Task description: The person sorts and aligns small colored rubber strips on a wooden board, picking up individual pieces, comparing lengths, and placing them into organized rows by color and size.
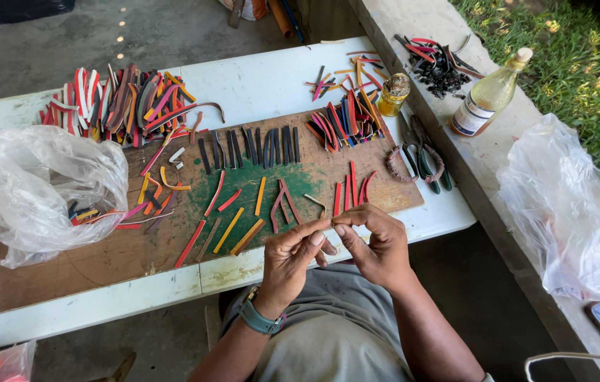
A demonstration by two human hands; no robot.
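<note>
Both hands pinched together above near edge of wooden board (66,262): left hand (291,253) and right hand (378,244) fingertips closed on small thin strip (329,228). Colored strips (233,225) spread below, plastic bag (45,191) left. Could slip from such narrow hold; dropped, easily lost among look-alike pieces.

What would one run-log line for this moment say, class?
left hand: pinching thin strip | right hand: pinching same strip | below: wooden board with coloured strips | left: plastic bag

worn wooden board (102,262), crinkled clear plastic bag (45,191), glossy glass bottle (487,95)
</note>
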